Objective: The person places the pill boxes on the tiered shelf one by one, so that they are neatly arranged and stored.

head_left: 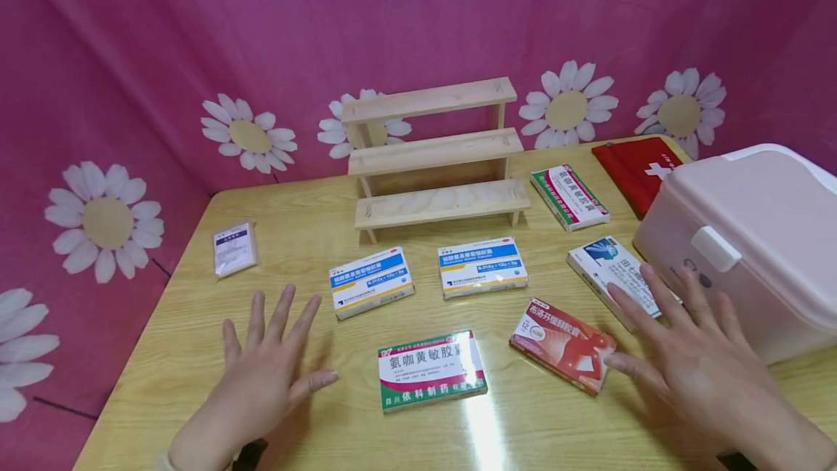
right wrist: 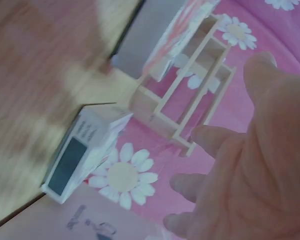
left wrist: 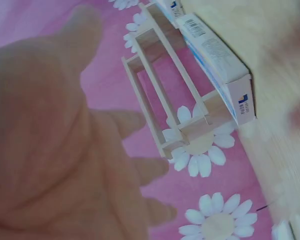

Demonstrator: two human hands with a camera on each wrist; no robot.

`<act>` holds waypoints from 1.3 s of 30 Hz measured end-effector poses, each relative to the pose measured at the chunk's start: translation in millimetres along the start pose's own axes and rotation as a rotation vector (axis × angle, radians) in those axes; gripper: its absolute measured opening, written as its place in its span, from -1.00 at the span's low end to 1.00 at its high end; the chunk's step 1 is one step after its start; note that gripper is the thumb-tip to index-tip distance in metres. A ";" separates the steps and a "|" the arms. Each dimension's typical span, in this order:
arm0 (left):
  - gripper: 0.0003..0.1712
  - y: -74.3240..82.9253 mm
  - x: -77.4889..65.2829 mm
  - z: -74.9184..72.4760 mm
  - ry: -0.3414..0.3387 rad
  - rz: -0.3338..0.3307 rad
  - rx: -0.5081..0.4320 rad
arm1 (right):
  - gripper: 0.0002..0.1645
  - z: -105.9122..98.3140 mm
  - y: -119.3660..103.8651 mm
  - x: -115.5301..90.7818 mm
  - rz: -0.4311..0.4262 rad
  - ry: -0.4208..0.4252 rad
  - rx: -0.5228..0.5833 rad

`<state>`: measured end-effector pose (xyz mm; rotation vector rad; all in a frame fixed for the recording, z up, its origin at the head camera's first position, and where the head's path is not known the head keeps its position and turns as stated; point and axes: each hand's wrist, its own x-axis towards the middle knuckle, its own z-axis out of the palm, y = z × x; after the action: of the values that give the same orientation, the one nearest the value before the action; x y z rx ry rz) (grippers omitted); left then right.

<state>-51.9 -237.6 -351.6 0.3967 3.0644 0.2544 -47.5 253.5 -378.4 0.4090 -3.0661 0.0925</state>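
My left hand [head_left: 261,369] hovers with spread fingers over the table's front left, holding nothing. Fingers apart as well, my right hand [head_left: 700,347] is empty, its thumb beside a red medicine box [head_left: 564,344] and its fingers overlapping a white medicine box [head_left: 617,278] in the head view. Between the hands lies a green and white medicine box [head_left: 431,371]. Farther back are two blue and white medicine boxes, one on the left [head_left: 371,282] and one on the right [head_left: 482,267]. In the left wrist view, one such box [left wrist: 220,65] appears beyond the palm.
A three-step wooden rack [head_left: 441,200] stands at the back. Right of it lie another green and white box [head_left: 570,198] and a red first-aid pouch [head_left: 634,169]. A pink lidded case [head_left: 739,238] occupies the right side. At left is a small white packet [head_left: 235,248].
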 end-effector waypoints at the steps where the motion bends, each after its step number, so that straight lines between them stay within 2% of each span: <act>1: 0.01 -2.2 3.3 -2.8 -0.002 0.019 -0.016 | 0.02 -1.7 -1.9 0.6 -0.010 0.001 0.006; 4: -0.12 -12.8 21.3 -11.3 -0.005 0.071 -0.092 | 0.02 -7.4 -9.7 5.5 -0.050 0.011 0.033; 8: -0.29 -29.2 60.8 -20.4 -0.032 0.046 -0.290 | 0.02 -17.4 -23.3 18.4 -0.126 0.011 0.093; 10: -0.35 -35.3 86.2 -23.1 -0.047 -0.001 -0.408 | -0.01 -24.8 -31.7 27.2 -0.155 0.000 0.125; 15: -0.38 -39.6 151.9 -24.7 -0.103 -0.178 -0.623 | -0.14 -44.6 -54.8 56.4 -0.214 -0.047 0.168; 17: -0.35 -40.5 173.4 -22.3 -0.136 -0.235 -0.682 | -0.20 -48.8 -64.3 71.0 -0.253 -0.062 0.175; 20: -0.34 -42.5 196.3 -16.6 -0.189 -0.273 -0.719 | -0.24 -49.9 -80.4 94.6 -0.314 -0.072 0.180; 22: -0.37 -43.2 205.5 -12.7 -0.222 -0.285 -0.717 | -0.25 -49.0 -92.0 110.1 -0.351 -0.082 0.171; 24: -0.40 -42.2 211.0 -9.5 -0.240 -0.265 -0.706 | -0.27 -47.8 -102.8 124.6 -0.381 -0.098 0.173; 30: -0.52 -41.6 217.2 -6.2 -0.220 -0.229 -0.686 | -0.31 -30.8 -131.1 176.9 -0.480 -0.187 0.187; 34: -0.56 -40.3 220.9 -5.8 -0.217 -0.247 -0.682 | -0.28 -17.0 -146.4 205.4 -0.536 -0.219 0.192; 39: -0.61 -36.3 226.0 -3.9 -0.225 -0.279 -0.700 | -0.24 -5.1 -163.1 229.8 -0.583 -0.236 0.218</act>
<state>-279.6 -215.0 -358.3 -0.0405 2.5400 1.1178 -226.0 36.9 -352.2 1.3900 -3.0111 0.3761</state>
